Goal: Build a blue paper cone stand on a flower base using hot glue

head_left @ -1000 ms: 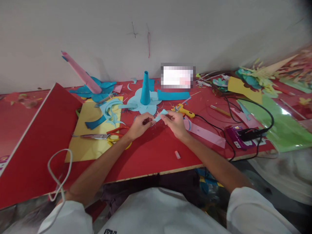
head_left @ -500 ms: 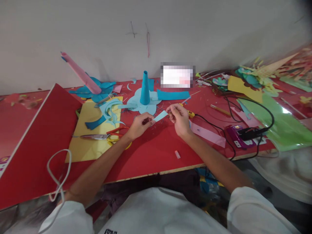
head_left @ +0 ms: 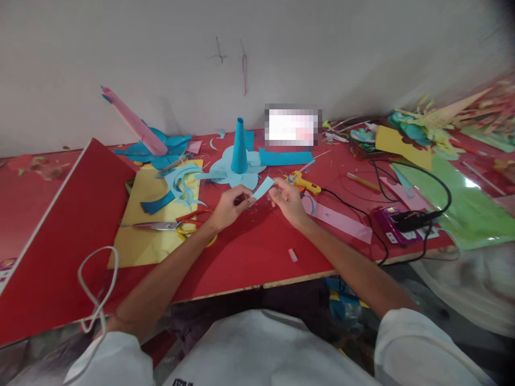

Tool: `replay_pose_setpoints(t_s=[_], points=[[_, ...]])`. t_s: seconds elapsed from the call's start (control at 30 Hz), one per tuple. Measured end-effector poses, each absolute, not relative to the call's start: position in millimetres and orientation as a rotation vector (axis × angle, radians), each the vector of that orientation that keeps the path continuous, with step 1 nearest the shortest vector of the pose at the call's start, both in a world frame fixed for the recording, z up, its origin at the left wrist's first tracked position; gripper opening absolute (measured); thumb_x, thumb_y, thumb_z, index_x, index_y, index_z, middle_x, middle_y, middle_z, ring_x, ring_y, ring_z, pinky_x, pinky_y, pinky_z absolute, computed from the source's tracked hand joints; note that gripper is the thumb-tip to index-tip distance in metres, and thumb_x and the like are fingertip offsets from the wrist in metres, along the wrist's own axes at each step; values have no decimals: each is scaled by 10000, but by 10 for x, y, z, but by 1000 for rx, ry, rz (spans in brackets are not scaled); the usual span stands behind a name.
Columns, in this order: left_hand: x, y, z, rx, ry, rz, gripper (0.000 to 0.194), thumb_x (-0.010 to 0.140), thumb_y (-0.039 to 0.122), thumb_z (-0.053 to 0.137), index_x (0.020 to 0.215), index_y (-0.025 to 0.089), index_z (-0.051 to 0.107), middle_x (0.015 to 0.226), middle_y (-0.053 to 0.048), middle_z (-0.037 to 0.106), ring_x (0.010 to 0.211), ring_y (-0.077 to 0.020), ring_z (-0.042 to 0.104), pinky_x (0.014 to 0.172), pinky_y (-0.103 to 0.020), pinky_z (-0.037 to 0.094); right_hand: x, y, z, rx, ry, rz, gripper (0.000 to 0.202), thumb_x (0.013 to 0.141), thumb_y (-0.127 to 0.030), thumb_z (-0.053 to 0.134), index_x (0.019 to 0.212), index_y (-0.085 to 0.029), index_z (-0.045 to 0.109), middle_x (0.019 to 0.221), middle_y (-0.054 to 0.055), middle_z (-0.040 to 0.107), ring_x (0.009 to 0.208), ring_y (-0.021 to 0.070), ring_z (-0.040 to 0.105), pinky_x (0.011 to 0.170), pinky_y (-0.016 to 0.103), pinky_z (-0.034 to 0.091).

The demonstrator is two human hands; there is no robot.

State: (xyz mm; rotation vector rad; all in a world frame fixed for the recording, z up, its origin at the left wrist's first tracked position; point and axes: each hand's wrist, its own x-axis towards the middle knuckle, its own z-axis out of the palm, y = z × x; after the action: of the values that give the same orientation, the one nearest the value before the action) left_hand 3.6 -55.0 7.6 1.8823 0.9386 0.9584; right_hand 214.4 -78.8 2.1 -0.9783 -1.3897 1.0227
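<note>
A short light-blue paper strip [head_left: 264, 188] is stretched between my two hands above the red table. My left hand [head_left: 232, 206] pinches its lower left end. At the upper right end, the fingers of my right hand [head_left: 287, 199] are closed on it. Just behind stands a blue paper cone [head_left: 239, 147] on a pale-blue flower-shaped paper base [head_left: 220, 167]. A yellow glue gun [head_left: 306, 183] lies beyond my right hand, and a pink paper strip [head_left: 346, 219] lies to its right. Left of my left hand are open scissors [head_left: 161, 225] with red and yellow handles.
Yellow paper [head_left: 139, 236] and pale-blue scraps [head_left: 185, 187] lie at left, near a slanted red board [head_left: 68, 230]. A purple power socket [head_left: 392, 228] with black cables sits at right, beside green sheets [head_left: 454, 203]. A blurred bright screen [head_left: 293, 127] stands at the back.
My right hand has moved left and a little down to the strip's upper end, where its fingers now grip. The glue gun behind it shows more fully. My left hand stays nearly still.
</note>
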Motion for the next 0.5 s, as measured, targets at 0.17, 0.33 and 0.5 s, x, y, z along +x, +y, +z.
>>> replay_pose_setpoints(t_s=[0.17, 0.33, 0.5], points=[[47, -555, 97, 1954, 910, 941, 291, 952, 461, 643, 878, 180, 666, 792, -10, 652, 694, -121, 538, 668, -247, 436, 2124, -827, 70, -1037, -1424, 868, 423, 890, -650, 719, 871, -231, 665, 713, -18, 571, 620, 131, 520, 561, 270, 430], [39, -541, 67, 1994, 912, 917, 211, 946, 378, 640, 886, 178, 675, 810, -8, 656, 687, -114, 536, 673, -245, 434, 2122, -817, 106, -1051, -1369, 822, 448, 877, -651, 727, 788, -223, 630, 679, -27, 563, 597, 121, 512, 584, 272, 457], [33, -534, 37, 2025, 910, 918, 195, 953, 362, 641, 893, 180, 678, 823, -8, 653, 701, -115, 542, 679, -243, 431, 2130, -813, 94, -1049, -1354, 792, 409, 882, -624, 736, 821, -226, 661, 695, -22, 582, 615, 129, 531, 583, 274, 464]])
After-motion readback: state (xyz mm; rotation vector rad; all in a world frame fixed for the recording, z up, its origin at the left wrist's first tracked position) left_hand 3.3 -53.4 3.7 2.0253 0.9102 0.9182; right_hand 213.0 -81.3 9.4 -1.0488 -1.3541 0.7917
